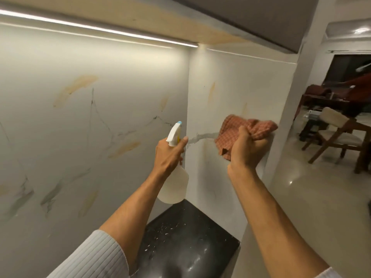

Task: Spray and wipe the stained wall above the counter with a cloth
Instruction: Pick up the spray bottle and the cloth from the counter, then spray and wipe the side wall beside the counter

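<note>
The spray bottle (173, 177) stands nearly upright, its nozzle aimed up and toward the marble-patterned wall (80, 121) with its tan stains. The left hand (169, 154) grips its neck, fingers curled round the trigger. The right hand (248, 149) clutches a bunched orange checked cloth (236, 130) against the side wall, above the black counter (190, 241).

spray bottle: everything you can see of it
The spray bottle has a cloudy white plastic body, a white trigger head with a yellow mark and a pale blue nozzle tip. It is held roughly upright over the black counter, by the corner of the wall. Only the left hand touches it, its grip round the neck.
</note>
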